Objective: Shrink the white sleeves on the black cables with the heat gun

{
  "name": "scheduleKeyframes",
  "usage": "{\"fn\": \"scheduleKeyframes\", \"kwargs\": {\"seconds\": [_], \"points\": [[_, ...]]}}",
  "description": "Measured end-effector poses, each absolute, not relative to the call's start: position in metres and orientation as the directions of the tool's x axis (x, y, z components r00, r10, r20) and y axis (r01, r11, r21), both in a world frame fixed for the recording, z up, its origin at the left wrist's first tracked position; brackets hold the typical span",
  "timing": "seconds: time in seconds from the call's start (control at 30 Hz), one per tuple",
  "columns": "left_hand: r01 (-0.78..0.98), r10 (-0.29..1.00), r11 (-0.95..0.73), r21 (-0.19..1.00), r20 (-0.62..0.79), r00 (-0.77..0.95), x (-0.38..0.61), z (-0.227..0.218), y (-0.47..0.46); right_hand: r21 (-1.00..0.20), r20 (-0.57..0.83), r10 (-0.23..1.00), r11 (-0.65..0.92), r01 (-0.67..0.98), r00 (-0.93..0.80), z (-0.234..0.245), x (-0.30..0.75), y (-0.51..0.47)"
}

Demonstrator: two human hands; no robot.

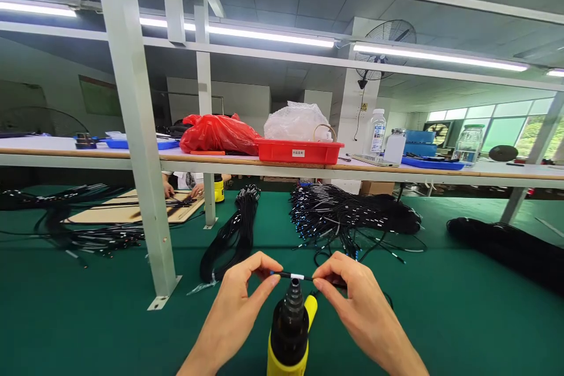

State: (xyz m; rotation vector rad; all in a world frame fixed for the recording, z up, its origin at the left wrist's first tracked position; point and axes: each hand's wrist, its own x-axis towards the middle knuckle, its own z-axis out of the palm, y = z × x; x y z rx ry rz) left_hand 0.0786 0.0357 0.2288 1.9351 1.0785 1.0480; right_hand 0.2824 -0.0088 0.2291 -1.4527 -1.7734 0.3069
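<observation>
**Fingers very near the hot nozzle**

From the head camera, we see both of our hands low in the middle of the picture. Our left hand (238, 296) pinches one end of a thin black cable (291, 275) between thumb and finger. Our right hand (352, 296) pinches the other side of it the same way. Both pairs of fingers are closed on the cable. It has a small white band on it and a tiny blue tip by the left thumb.

The cable sits just above the black nozzle of a yellow heat gun (289, 329), which stands on the green table (462, 317) and points up.

What could go wrong? We think our fingertips could get burned, because they are so near the nozzle. If we held the cable there too long, the white band could melt or scorch. If one hand slipped, the cable could drop onto the nozzle. A bump from a wrist could tip the gun over onto the table.

Farther back lie a big pile of black cables (352, 214) and a tied bundle (233, 232). A loose cable could catch on our hands and drag. Across the table, another person's hands (183, 190) work on a board. A red tray (299, 151) sits on the shelf above.
</observation>
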Motion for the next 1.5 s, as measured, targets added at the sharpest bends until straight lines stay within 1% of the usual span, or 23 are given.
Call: {"fn": "scheduleKeyframes", "kwargs": {"seconds": [0.23, 0.3, 0.43, 0.5, 0.73, 0.87, 1.0, 1.2, 1.3, 1.37, 1.43, 1.5], "points": [[0.407, 0.889, -0.436, 0.803, 0.312, 0.336, 0.078, 0.231, 0.034, -0.59, 0.41, 0.912, 0.286, 0.755, -0.026, 0.232, 0.28, -0.012], [0.448, 0.883, -0.454, 0.77, 0.32, 0.343, 0.079, 0.231, 0.033, -0.573, 0.391, 0.919, 0.276, 0.771, -0.039, 0.233, 0.28, -0.014], [0.524, 0.863, -0.504, 0.687, 0.382, 0.33, 0.081, 0.227, 0.035, -0.546, 0.383, 0.923, 0.265, 0.795, -0.045, 0.232, 0.277, -0.014], [0.549, 0.866, -0.5, 0.67, 0.38, 0.324, 0.082, 0.225, 0.036, -0.548, 0.382, 0.923, 0.261, 0.795, -0.039, 0.233, 0.275, -0.014], [0.508, 0.876, -0.48, 0.715, 0.362, 0.319, 0.08, 0.228, 0.033, -0.595, 0.402, 0.916, 0.277, 0.754, -0.019, 0.233, 0.274, -0.012], [0.475, 0.868, -0.493, 0.729, 0.374, 0.327, 0.08, 0.233, 0.029, -0.631, 0.405, 0.914, 0.268, 0.728, 0.014, 0.229, 0.277, -0.013], [0.459, 0.863, -0.501, 0.734, 0.384, 0.327, 0.082, 0.234, 0.029, -0.654, 0.392, 0.92, 0.273, 0.706, 0.007, 0.227, 0.278, -0.013], [0.482, 0.85, -0.524, 0.702, 0.4, 0.342, 0.084, 0.232, 0.031, -0.618, 0.418, 0.908, 0.277, 0.736, 0.009, 0.229, 0.278, -0.016], [0.505, 0.84, -0.542, 0.672, 0.441, 0.315, 0.082, 0.233, 0.03, -0.626, 0.442, 0.895, 0.258, 0.736, 0.062, 0.228, 0.279, -0.014], [0.526, 0.845, -0.533, 0.663, 0.448, 0.292, 0.076, 0.232, 0.031, -0.639, 0.483, 0.865, 0.239, 0.731, 0.139, 0.223, 0.285, -0.006], [0.582, 0.86, -0.507, 0.635, 0.418, 0.293, 0.067, 0.224, 0.037, -0.643, 0.542, 0.81, 0.227, 0.732, 0.225, 0.211, 0.295, 0.008], [0.656, 0.882, -0.471, 0.59, 0.342, 0.325, 0.053, 0.208, 0.047, -0.642, 0.587, 0.754, 0.212, 0.737, 0.295, 0.191, 0.311, 0.027]]}}
